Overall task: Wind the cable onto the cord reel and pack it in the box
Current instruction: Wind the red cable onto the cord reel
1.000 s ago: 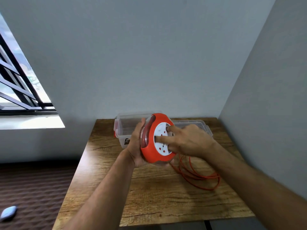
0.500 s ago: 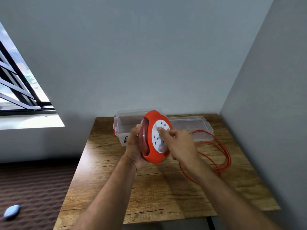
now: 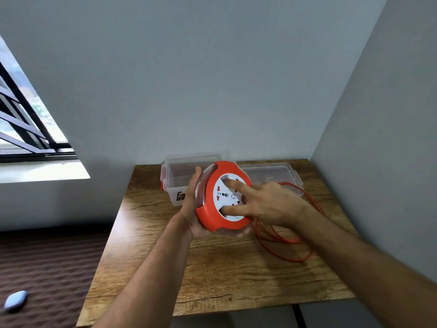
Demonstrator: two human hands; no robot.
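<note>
A: Grey walls, wooden desk [image 3: 212,268]. Progress?
B: Midway, I'd judge. One cord reel [image 3: 223,197] was above the desk, cupped in the left hand [image 3: 196,209] grip; the right hand [image 3: 267,204] pressed straight fingers on its face. One cable [image 3: 283,245] lay partly loose; one clear box [image 3: 175,176] and one lid [image 3: 272,174] waited unpacked.

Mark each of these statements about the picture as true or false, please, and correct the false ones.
1. The left hand holds the cord reel above the table. True.
2. All the orange cable is wound onto the reel. False: loops lie loose on the table.
3. The right hand touches the reel's white face with straight fingers. True.
4. The reel sits inside the clear box. False: the box stands behind it.
5. The box's lid is closed on the box. False: it lies beside the box.
</note>
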